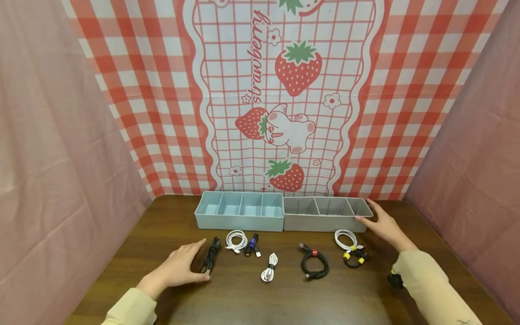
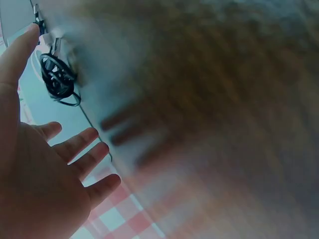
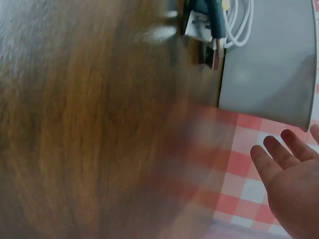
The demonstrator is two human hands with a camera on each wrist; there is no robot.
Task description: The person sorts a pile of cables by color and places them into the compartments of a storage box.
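Observation:
My left hand (image 1: 178,265) is spread beside a bundled black cable (image 1: 211,255), thumb near the cable's plug end, holding nothing. In the left wrist view its fingers (image 2: 89,158) are extended, with the coiled black cable (image 2: 57,77) beyond them. My right hand (image 1: 385,229) is at the right end of the grey divided box (image 1: 325,223), thumb at its front corner and fingers by the back corner. The right wrist view shows straight fingers (image 3: 285,152) near the grey box's end (image 3: 269,74). A light blue divided box (image 1: 239,223) adjoins the grey one on the left.
In front of the boxes lie a coiled white cable (image 1: 237,241), a dark cable with a purple tie (image 1: 253,245), a folded white cable (image 1: 270,268), a black cable with a red tie (image 1: 314,264), another white coil (image 1: 345,240) and a black cable with yellow ends (image 1: 354,264). Checked cloth (image 1: 162,113) hangs behind.

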